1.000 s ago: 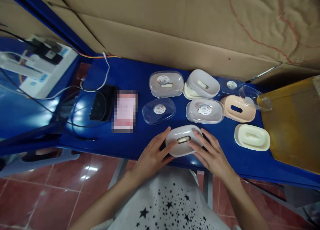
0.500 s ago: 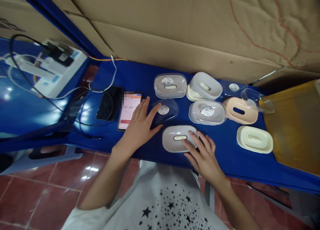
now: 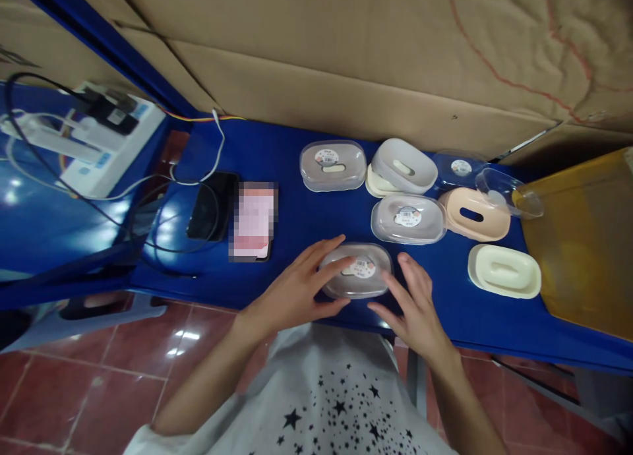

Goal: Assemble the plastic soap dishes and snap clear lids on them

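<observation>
In front of me a see-through lid [image 3: 364, 285] with a round label sits over a grey soap dish [image 3: 378, 293], its slot faintly visible underneath. My left hand [image 3: 309, 280] spans the left end of the lid, thumb at the front edge, one finger along the top, others at the back edge. At the right end is my right hand [image 3: 413, 303], fingers spread, the index fingertip touching or very near the lid's edge. Just behind stands another lidded grey soap dish [image 3: 430, 225]. A third lidded one [image 3: 316, 171] lies farther back.
A tilted grey dish [image 3: 420, 168] rests on a cream piece [image 3: 376, 186]. To the right are a peach dish [image 3: 487, 227], a cream dish [image 3: 479, 270], loose transparent lids [image 3: 519, 194] and a yellow bin [image 3: 583, 244]. Phones [image 3: 210, 211] and a cabled power strip [image 3: 89, 171] stand left.
The transparent lid moved from behind the front grey dish onto it, along with my left hand, which came right and toward me. My right hand shifted slightly right, off the dish's top.
</observation>
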{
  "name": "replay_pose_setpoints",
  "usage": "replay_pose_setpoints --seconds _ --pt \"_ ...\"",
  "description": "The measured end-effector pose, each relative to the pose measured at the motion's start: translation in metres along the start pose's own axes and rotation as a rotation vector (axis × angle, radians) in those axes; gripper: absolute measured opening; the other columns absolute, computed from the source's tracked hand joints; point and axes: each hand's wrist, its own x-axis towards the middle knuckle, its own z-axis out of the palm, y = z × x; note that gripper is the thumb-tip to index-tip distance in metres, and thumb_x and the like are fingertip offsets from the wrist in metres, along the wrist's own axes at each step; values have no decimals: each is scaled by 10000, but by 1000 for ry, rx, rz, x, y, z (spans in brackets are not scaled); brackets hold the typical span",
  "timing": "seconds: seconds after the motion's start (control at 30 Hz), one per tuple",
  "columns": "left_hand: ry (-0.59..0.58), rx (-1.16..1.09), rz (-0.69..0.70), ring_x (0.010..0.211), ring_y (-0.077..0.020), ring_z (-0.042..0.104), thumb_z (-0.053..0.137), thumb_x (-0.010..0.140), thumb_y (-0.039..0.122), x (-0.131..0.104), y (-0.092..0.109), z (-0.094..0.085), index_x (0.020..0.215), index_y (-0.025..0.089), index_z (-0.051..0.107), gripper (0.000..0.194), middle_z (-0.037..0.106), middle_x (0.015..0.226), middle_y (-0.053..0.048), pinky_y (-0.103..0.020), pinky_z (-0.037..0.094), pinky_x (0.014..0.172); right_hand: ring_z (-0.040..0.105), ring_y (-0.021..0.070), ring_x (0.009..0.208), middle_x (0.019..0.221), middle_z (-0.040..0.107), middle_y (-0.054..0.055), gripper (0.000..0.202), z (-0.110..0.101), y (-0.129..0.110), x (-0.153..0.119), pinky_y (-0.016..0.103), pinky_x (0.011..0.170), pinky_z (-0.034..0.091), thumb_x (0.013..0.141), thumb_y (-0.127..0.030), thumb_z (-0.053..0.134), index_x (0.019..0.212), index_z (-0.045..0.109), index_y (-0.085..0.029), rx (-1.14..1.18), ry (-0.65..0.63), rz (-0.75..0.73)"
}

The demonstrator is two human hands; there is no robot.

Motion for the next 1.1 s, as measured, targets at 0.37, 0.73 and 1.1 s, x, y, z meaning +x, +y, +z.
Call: replay_pose_setpoints --seconds 0.37,0.73,1.1 --pt "71 167 166 1617 -415 396 814 970 403 -17 -13 19 1768 268 178 1029 194 1816 -218 -605 550 1205 412 317 1614 1700 501 86 802 -3 1 5 540 1240 477 1069 -191 655 1743 247 -344 -81 -125 -117" --pt "155 51 118 1598 -404 434 749 1026 403 -25 -17 31 1761 324 196 923 278 1793 -196 -587 564 1196 416 356 1599 1726 460 109 737 -3 -1 8 569 1203 511 1067 -276 674 1723 338 -316 -95 -115 -134" --pt "166 9 31 1604 -360 433 807 985 343 -29 -17 32 1755 398 143 1018 348 1777 -136 -591 548 1220 387 356 1619 1742 439 41 791 3 1 8 600 1202 527 1063 -132 629 1724 297 -410 -167 -157 -165"
